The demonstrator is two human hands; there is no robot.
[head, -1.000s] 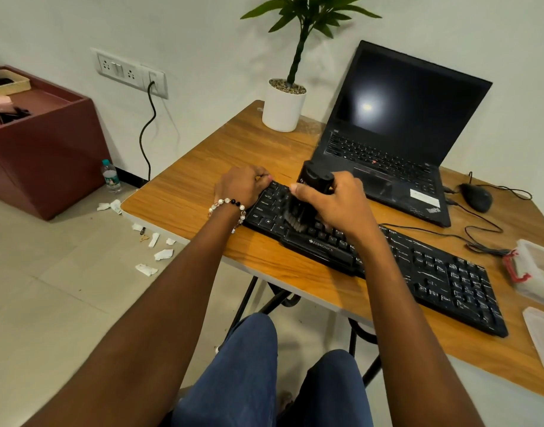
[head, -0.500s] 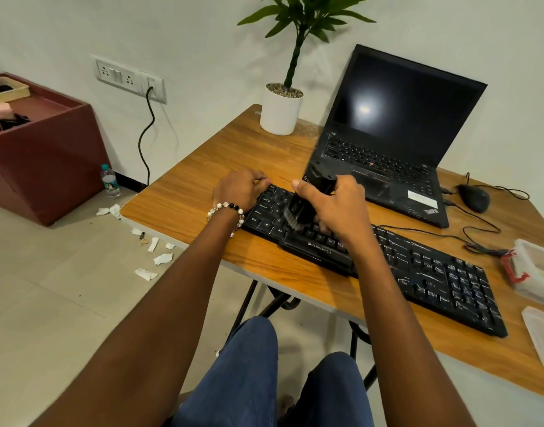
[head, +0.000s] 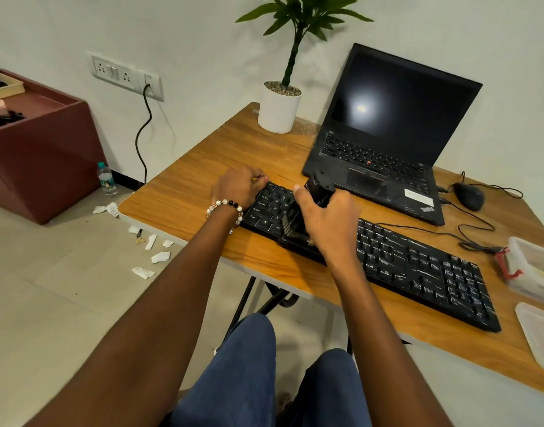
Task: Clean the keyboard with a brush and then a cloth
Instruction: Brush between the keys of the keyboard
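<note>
Currently, scene: a person sits at a wooden table point(head: 184, 192), seen from a head camera.
Keyboard: a black wired keyboard point(head: 418, 266) lies slantwise along the table's near edge, its left end toward the near-left corner; many keys on the right half show whitish smears.
Brush: a black brush point(head: 318, 192) stands tilted over the keyboard's left part, bristles down on the keys; the bristles are blurred.
Right hand: the right hand point(head: 329, 220) is clenched round the brush handle, thumb on the side facing the left hand.
Left hand: the left hand point(head: 238, 188) rests on the keyboard's left end with fingers curled over its far corner, gripping it; a beaded bracelet point(head: 224, 208) circles the wrist.
Laptop: an open black laptop point(head: 387, 134) with a dark screen sits behind the keyboard, toward the far edge.
Plant: a potted plant point(head: 280, 109) in a white pot stands at the far-left corner.
Mouse: a black mouse point(head: 469, 195) lies right of the laptop, its cable looping across the table.
Container: a clear plastic container point(head: 532, 266) with a red clip sits at the right edge.
Floor: paper scraps point(head: 150, 251) lie beside the table's left edge.
</note>
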